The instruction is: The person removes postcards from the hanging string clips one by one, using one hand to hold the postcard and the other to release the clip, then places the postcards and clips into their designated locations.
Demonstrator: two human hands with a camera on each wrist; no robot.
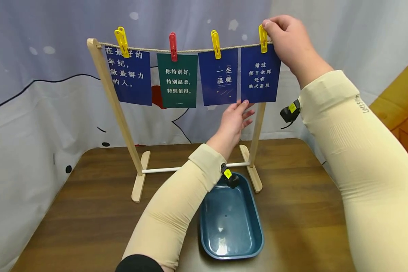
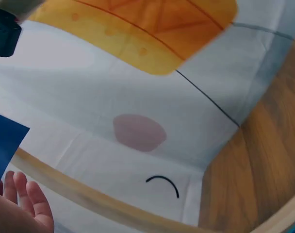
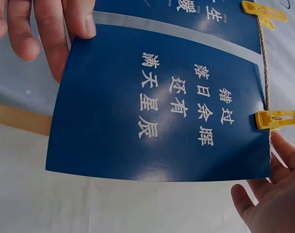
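Near the right end of a twine line hangs a dark blue card (image 3: 113, 97) with white Chinese characters, under a yellow clothespin (image 1: 263, 39). My right hand (image 1: 292, 43) is at that clothespin's upper end, its thumb touching the handle; the other fingers curl behind the line in the right wrist view. At the card's lower left corner, my left hand (image 1: 233, 119) pinches the edge, thumb in front and fingers behind. Left of it hang a blue card (image 1: 219, 83), a green card (image 1: 177, 96) and another blue card (image 1: 132, 92).
Two yellow clothespins (image 1: 215, 44) and a red clothespin (image 1: 173, 46) sit on the twine (image 1: 192, 50). A wooden stand (image 1: 112, 98) holds the line above a brown table (image 1: 88, 226). A blue tray (image 1: 204, 226) lies under my left forearm. A printed curtain (image 1: 47, 113) hangs behind.
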